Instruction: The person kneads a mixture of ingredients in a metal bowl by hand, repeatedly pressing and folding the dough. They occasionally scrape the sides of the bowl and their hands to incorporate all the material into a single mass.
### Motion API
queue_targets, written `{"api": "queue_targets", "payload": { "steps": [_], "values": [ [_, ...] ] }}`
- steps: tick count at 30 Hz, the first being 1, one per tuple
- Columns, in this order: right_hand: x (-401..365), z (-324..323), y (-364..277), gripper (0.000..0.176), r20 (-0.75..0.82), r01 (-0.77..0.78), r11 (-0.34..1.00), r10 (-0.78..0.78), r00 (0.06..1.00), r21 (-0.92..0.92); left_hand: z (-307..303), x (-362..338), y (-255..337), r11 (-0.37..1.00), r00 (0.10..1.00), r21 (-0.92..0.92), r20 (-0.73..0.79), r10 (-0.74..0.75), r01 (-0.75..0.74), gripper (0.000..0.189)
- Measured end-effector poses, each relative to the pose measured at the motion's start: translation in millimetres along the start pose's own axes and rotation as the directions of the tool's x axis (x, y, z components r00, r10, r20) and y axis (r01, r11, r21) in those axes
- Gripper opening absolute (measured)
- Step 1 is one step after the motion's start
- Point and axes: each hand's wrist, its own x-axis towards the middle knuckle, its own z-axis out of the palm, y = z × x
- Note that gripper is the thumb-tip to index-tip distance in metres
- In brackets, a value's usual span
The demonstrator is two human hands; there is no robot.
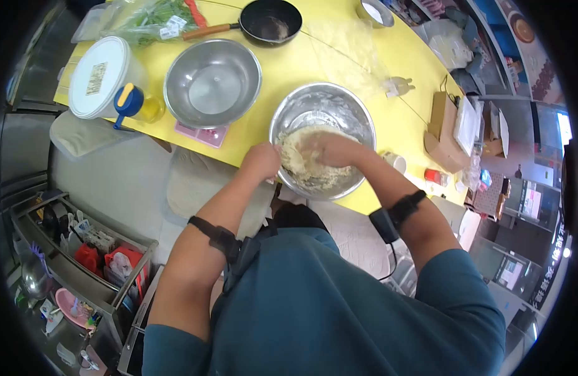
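Observation:
A large steel mixing bowl [362, 116] stands at the near edge of the yellow table. Inside it lies pale, crumbly dough [293, 153], and white flour is smeared over the far inner wall. My left hand [262, 161] is closed on the bowl's left rim. Reaching in from the right, my right hand [329, 149] presses into the dough. Its fingers are blurred and partly sunk in the dough, so their grip does not show.
Left of the bowl, a second steel bowl [248, 94] sits on a pink scale [215, 136]. Further left are a white lidded tub [101, 69] and a blue-topped oil bottle [152, 109]. A black frying pan [270, 25] lies behind. A red-lidded jar [434, 177] and cardboard box [442, 135] stand right.

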Motion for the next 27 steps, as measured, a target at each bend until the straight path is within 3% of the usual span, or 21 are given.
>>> {"api": "queue_targets", "payload": {
  "steps": [1,3,4,6,7,8,10,11,14,15,17,19,20,22,25,27],
  "values": [
    [-22.0,-14.9,-5.9,0.051,-0.158,-0.021,0.995,0.037,0.987,0.101,1.4,0.0,3.8,0.998,0.997,-0.059,0.065,-0.030,0.034,0.052],
    [-29.9,-14.8,21.8,0.052,-0.446,-0.114,0.966,0.209,0.870,0.231,3.3,-4.8,8.9,0.997,0.999,-0.057,0.010,-0.043,0.043,0.052],
    [-27.1,-10.0,33.0,0.055,-0.344,-0.288,0.915,0.377,0.860,0.284,1.9,-6.1,9.4,0.998,0.999,-0.044,-0.021,-0.050,0.049,0.052],
    [-16.9,2.1,53.2,0.061,-0.114,-0.602,0.731,0.661,0.741,0.321,-0.8,-6.6,11.9,0.989,0.997,-0.128,0.005,-0.074,0.074,0.047],
    [-11.4,13.6,59.3,0.072,-0.119,-0.677,0.722,0.692,0.713,0.145,2.6,-8.7,13.2,0.978,0.995,-0.184,-0.010,-0.099,0.095,0.047],
    [-3.3,21.2,68.3,0.072,-0.119,-0.699,0.680,0.731,0.672,0.222,5.3,-8.2,14.1,0.962,0.991,-0.245,-0.025,-0.129,0.119,0.048],
    [18.7,28.1,71.3,0.072,-0.098,-0.722,0.585,0.797,0.596,0.369,8.7,-0.1,11.4,0.984,0.993,-0.155,-0.068,-0.096,0.084,0.047],
    [31.3,39.7,98.6,0.065,-0.087,-0.698,0.624,0.764,0.640,0.351,12.4,-1.2,9.5,0.992,0.994,-0.107,-0.081,-0.078,0.069,0.046],
    [29.9,27.2,96.0,0.058,0.213,-0.571,0.309,0.712,0.669,0.760,11.7,-2.9,13.7,0.963,0.987,-0.239,-0.072,-0.147,0.125,0.046],
    [24.0,20.0,83.7,0.064,0.211,-0.582,0.306,0.726,0.654,0.754,9.3,-4.6,16.0,0.951,0.982,-0.272,-0.077,-0.172,0.145,0.046],
    [-5.1,7.1,50.9,0.062,0.150,-0.525,0.428,0.652,0.743,0.736,11.0,-10.5,21.3,0.928,0.977,-0.327,-0.057,-0.208,0.178,0.046],
    [-26.0,-3.1,-13.8,0.054,-0.145,-0.542,0.762,0.618,0.773,0.356,10.3,-3.6,18.9,0.959,0.985,-0.237,-0.033,-0.169,0.157,0.046],
    [-29.6,3.0,-43.0,0.049,-0.223,-0.514,0.792,0.595,0.773,0.330,12.3,-2.7,18.5,0.970,0.988,-0.190,-0.013,-0.155,0.150,0.046],
    [-29.8,14.4,-69.3,0.044,-0.208,-0.487,0.855,0.517,0.830,0.179,11.0,0.8,22.6,0.988,0.993,-0.104,-0.015,-0.118,0.116,0.045],
    [-11.6,54.0,-47.7,0.039,-0.315,-0.365,0.927,0.372,0.873,0.082,5.6,1.2,27.2,0.991,0.991,-0.029,-0.016,-0.135,0.134,0.044],
    [8.5,70.5,-21.7,0.037,-0.407,-0.351,0.934,0.347,0.845,0.066,5.0,10.8,23.2,0.992,0.991,0.016,-0.029,-0.128,0.129,0.044]
  ]
}}
